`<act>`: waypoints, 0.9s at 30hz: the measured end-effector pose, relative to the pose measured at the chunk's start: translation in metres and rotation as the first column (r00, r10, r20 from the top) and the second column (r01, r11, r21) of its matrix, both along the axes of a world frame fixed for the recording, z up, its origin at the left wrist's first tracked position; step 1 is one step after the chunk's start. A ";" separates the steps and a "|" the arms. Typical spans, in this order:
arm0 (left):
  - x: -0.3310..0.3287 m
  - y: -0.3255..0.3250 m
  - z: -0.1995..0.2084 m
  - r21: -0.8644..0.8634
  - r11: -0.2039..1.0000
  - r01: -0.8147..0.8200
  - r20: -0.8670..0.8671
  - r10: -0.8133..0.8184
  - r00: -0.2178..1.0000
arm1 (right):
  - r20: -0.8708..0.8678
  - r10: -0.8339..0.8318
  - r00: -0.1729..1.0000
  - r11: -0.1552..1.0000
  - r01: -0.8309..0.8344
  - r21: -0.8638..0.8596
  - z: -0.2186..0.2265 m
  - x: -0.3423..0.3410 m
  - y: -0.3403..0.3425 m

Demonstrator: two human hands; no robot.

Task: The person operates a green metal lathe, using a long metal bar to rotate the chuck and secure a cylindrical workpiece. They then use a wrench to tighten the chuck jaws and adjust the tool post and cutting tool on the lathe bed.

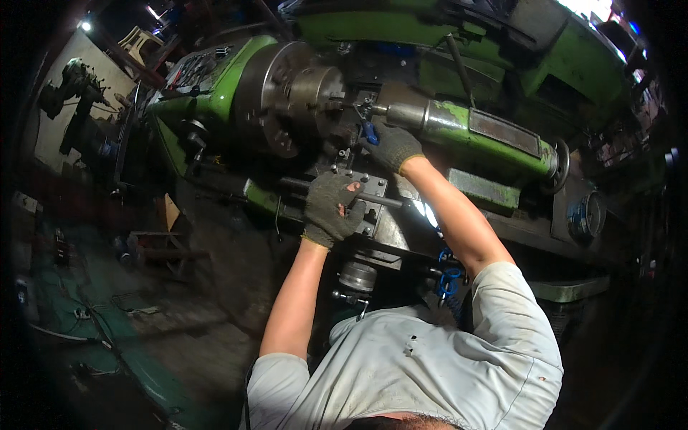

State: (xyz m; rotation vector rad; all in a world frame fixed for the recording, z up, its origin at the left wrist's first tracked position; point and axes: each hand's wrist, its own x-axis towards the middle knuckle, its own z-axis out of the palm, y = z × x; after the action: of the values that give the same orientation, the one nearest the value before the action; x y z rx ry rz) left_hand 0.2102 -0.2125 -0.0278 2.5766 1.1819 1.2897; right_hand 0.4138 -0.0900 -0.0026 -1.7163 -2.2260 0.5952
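A dark grey knit work glove with worn-through fingertips covers my left hand (330, 208). That hand is closed round a long metal bar (380, 200) above the lathe's bolted tool post (375, 188). Farther forward and to the right, my gloved right hand (394, 148) is closed on a small blue-handled tool (370, 133). The tool points toward the gap between the lathe chuck (276, 93) and the tailstock (408, 115). A round metal workpiece (315, 87) sits at the chuck. The tool's front end is too small and dark to make out.
The green tailstock body (494, 147) extends right to a handwheel (562, 166). A blue coiled hose (448, 283) hangs under my right forearm. Below the tool post sticks out a round dial with a crank (356, 278). Cables (100, 337) lie on the floor at left.
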 end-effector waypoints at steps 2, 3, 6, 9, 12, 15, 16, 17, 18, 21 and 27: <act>0.000 0.000 0.000 0.052 0.999 -0.016 -0.011 0.017 1.000 | 0.001 0.003 1.000 1.000 -0.003 -0.002 -0.001 0.001 0.001; 0.000 0.000 0.001 0.078 0.997 -0.021 -0.018 0.023 1.000 | -0.009 -0.004 1.000 1.000 0.004 -0.011 0.000 0.001 0.000; 0.001 0.003 -0.009 0.056 0.998 -0.016 -0.010 0.017 1.000 | -0.033 -0.022 0.999 1.000 0.021 -0.005 -0.010 0.000 0.006; 0.003 0.005 -0.008 0.096 0.995 -0.015 -0.002 0.016 1.000 | -0.026 -0.030 0.999 0.999 0.030 -0.010 -0.014 0.003 0.007; -0.003 0.004 -0.012 0.070 0.997 -0.031 -0.088 0.037 0.995 | -0.059 -0.014 0.998 1.000 0.015 0.023 -0.009 0.000 0.004; -0.003 0.003 -0.005 0.060 0.998 -0.006 -0.062 0.010 0.998 | -0.082 -0.026 0.996 1.000 0.027 0.010 -0.011 0.001 0.006; 0.002 0.005 -0.003 0.050 0.999 0.006 -0.045 -0.004 0.999 | -0.068 -0.035 0.997 0.999 0.035 0.003 -0.011 0.006 0.008; 0.001 0.002 -0.001 0.036 0.999 0.004 -0.038 -0.003 0.999 | -0.062 -0.030 0.998 1.000 0.029 -0.008 -0.012 0.005 0.007; -0.001 0.000 0.001 0.022 1.000 -0.002 -0.030 0.003 1.000 | -0.057 -0.020 0.998 1.000 0.019 -0.019 -0.013 0.003 0.008; -0.004 0.002 -0.003 0.129 0.991 -0.038 -0.010 0.039 0.999 | -0.015 -0.029 0.999 1.000 0.029 0.008 -0.025 -0.004 0.014; 0.001 0.009 0.005 0.177 0.983 -0.050 -0.039 0.057 0.998 | -0.089 0.074 0.993 0.985 -0.059 0.163 -0.019 0.020 0.033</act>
State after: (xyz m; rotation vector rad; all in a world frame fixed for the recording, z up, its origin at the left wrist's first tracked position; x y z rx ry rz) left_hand 0.2107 -0.2039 -0.0229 2.7266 1.2038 1.4166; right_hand 0.4338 -0.0572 -0.0219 -1.5098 -2.2070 0.4870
